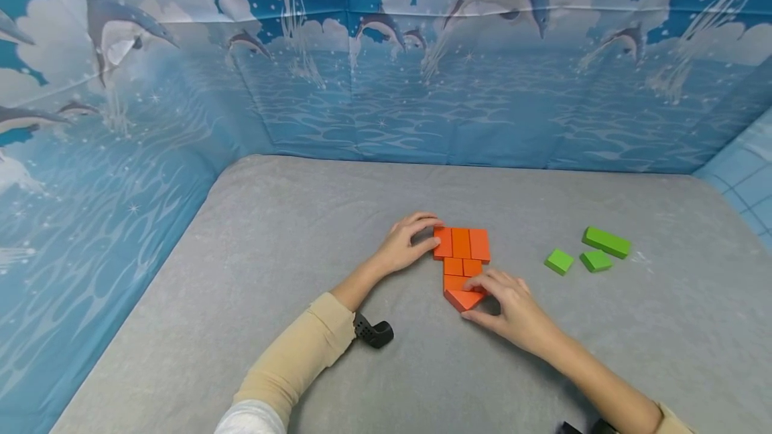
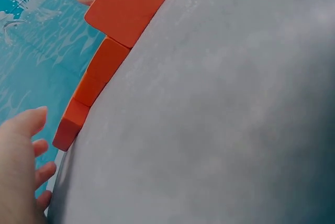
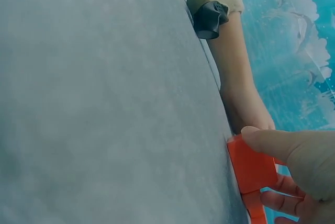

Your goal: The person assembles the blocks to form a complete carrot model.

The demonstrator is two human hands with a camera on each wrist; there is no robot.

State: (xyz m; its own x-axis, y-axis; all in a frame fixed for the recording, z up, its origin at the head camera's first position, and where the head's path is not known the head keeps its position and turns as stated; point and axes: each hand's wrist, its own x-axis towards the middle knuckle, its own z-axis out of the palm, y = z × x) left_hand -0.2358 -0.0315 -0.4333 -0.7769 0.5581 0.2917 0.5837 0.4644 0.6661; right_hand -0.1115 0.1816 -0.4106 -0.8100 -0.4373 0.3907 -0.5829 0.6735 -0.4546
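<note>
Several orange blocks lie joined in a flat shape on the grey surface. At its far end sits a row of upright rectangular blocks (image 1: 461,244), with two small blocks (image 1: 454,266) side by side below. An orange triangular block (image 1: 462,300) forms the near end. My right hand (image 1: 512,310) pinches this triangular block between thumb and fingers; in the right wrist view the thumb (image 3: 267,141) lies at an orange block's corner. Beside the far row's left edge is my left hand (image 1: 405,244), fingers loosely bent. In the left wrist view, its thumb (image 2: 31,122) stands apart from the orange blocks (image 2: 107,64).
To the right lie a long green block (image 1: 606,242) and two smaller green blocks, one squarish (image 1: 559,261) and one angled (image 1: 596,260). A dolphin-printed blue curtain (image 1: 386,106) borders the grey surface (image 1: 338,199) behind and left. A black wrist device (image 1: 375,332) hangs at the left forearm.
</note>
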